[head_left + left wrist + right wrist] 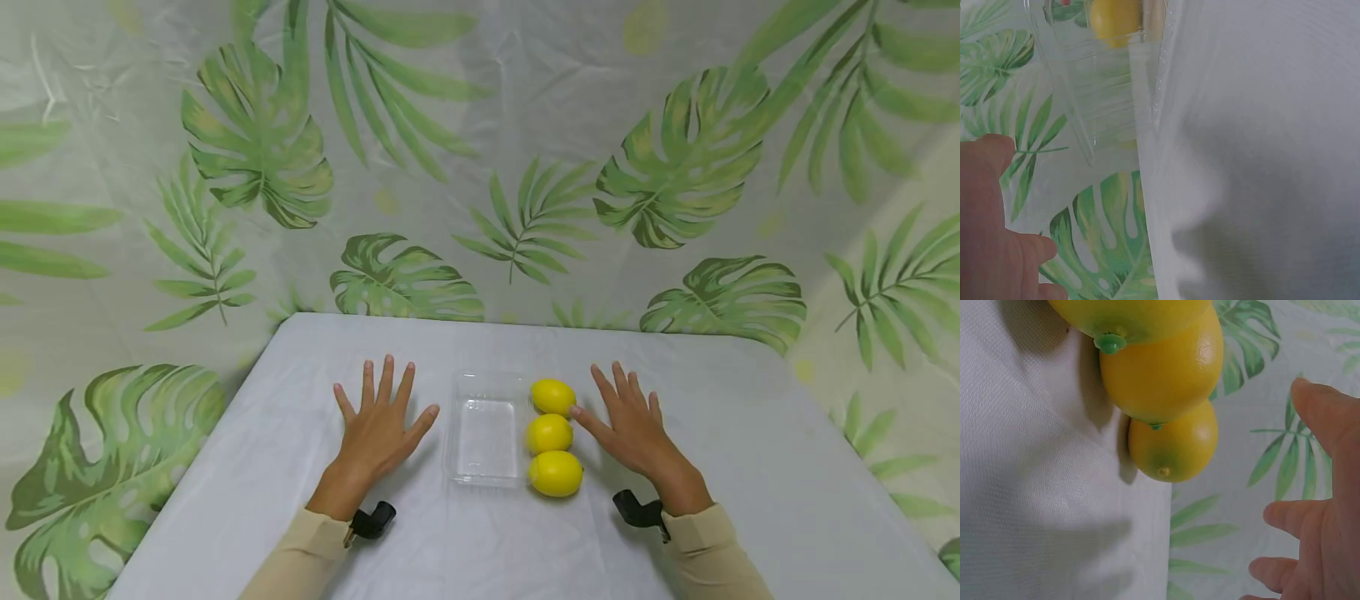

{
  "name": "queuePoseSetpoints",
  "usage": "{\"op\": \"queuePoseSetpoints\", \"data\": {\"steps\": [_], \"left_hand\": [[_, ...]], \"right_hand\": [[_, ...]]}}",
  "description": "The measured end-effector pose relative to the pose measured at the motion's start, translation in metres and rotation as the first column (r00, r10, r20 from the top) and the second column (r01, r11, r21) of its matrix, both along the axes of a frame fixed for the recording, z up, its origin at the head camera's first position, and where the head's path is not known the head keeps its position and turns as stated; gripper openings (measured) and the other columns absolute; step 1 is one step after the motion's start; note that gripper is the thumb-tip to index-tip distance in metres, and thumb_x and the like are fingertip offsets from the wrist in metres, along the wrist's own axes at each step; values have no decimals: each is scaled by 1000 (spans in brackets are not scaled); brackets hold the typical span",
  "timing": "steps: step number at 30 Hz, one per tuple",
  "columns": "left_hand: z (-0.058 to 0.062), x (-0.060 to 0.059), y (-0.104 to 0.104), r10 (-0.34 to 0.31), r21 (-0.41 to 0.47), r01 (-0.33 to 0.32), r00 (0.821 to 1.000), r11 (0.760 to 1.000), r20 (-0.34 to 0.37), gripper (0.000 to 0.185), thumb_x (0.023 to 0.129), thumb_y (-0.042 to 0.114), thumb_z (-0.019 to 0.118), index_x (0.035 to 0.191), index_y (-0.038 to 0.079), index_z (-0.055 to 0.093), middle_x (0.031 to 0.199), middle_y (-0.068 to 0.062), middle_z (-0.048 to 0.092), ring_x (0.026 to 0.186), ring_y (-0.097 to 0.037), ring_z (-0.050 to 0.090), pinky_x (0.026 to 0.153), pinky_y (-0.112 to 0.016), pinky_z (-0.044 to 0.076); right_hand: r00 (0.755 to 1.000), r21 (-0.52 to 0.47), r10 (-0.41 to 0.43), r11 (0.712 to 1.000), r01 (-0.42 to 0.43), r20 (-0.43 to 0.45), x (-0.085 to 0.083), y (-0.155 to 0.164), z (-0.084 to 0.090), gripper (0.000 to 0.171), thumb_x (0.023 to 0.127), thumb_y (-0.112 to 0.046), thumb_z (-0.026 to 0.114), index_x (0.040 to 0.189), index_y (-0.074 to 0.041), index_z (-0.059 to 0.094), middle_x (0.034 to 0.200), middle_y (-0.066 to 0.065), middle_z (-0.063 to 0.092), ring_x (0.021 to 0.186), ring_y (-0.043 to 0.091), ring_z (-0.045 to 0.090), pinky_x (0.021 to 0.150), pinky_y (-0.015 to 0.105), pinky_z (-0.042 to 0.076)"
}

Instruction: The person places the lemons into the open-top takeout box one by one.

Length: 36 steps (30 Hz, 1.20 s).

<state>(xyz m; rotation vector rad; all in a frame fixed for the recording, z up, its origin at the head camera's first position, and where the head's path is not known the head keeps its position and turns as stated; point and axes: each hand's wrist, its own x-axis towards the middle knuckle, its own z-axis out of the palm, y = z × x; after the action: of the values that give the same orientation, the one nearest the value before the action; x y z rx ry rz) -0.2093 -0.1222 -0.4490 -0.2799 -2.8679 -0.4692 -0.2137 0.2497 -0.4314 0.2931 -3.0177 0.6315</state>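
Student: Fingers (386, 383) of the left hand (375, 437) and right hand (633, 429): are they grasping anything?

Tutor: No. On both hands they are spreading wide, nearly straight, and holding nothing. Both hands are hovering over the white, cloth-covered bench (750, 433) and casting soft shadows.

Student: Where are the objects lying?

Tutor: Between the hands. The clear, rectangular plastic tray (486, 437) is lying just beside the left thumb. Three yellow, oval lemons, the far one (553, 396), the middle one (550, 434) and the near one (556, 474), are forming a row along its right side. Whether they are touching its rim, I cannot tell. The right thumb is meeting the far lemon's outline in the head view, but the right-wrist view is showing a gap.

Student: How far is the work progressing?

Tutor: No lemon is occupying the tray, and neither hand is gripping fruit or plastic. In my judgement nothing is yet being done, and all handling of the lemons and tray is seemingly awaiting a first contact.
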Motion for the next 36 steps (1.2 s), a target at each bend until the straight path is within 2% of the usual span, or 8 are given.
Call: {"op": "queuePoseSetpoints", "data": {"steps": [10,17,21,24,27,31,36], "left_hand": [[-4,-1,3,-25,-5,25,999,1000,-34,82,94,69,29,156,17,19,161,-13,2,146,-35,-11,105,-71,-12],[-6,-1,8,-82,63,85,995,994,-58,82,95,65,34,156,14,16,161,-15,3,147,-33,-7,110,-66,-3],[-6,0,12,-156,152,156,988,976,-9,81,96,63,34,156,13,12,161,-14,1,147,-30,-7,113,-63,2],[-7,1,15,-228,269,203,971,942,66,80,97,62,34,156,14,8,161,-10,-2,147,-27,-8,115,-60,5],[-9,2,19,-294,402,226,949,887,114,76,99,58,35,157,17,6,161,-5,-3,147,-23,-6,115,-58,8],[-13,2,24,-352,539,238,928,808,119,70,101,49,37,157,17,7,162,-4,1,148,-25,0,116,-55,10],[-17,2,29,-393,631,247,914,735,100,67,103,40,38,156,13,8,161,-9,7,147,-26,7,117,-51,11]], "right_hand": [[1000,-36,29,999,-29,0,-3,0,0,87,92,-65,45,156,-15,15,159,22,4,143,48,1,106,72,-1],[998,-79,57,995,-55,18,-4,-3,0,86,92,-63,48,156,-15,17,160,21,4,144,45,0,108,71,-1],[998,-81,64,995,-63,8,-3,-5,-1,86,92,-62,48,155,-13,18,160,21,6,144,46,2,108,71,1],[997,-100,78,992,-77,3,-3,-7,-1,84,93,-60,49,155,-11,20,159,22,8,144,46,4,108,71,4],[993,-152,113,982,-109,18,-5,-7,0,82,94,-58,50,155,-11,21,159,21,8,144,45,7,108,71,8],[983,-232,173,961,-153,69,-10,-6,2,79,95,-56,49,155,-14,20,160,18,6,144,43,8,107,71,13],[975,-271,194,949,-159,108,-14,-3,1,77,95,-56,48,156,-17,19,160,17,7,144,42,12,108,69,17]]}}
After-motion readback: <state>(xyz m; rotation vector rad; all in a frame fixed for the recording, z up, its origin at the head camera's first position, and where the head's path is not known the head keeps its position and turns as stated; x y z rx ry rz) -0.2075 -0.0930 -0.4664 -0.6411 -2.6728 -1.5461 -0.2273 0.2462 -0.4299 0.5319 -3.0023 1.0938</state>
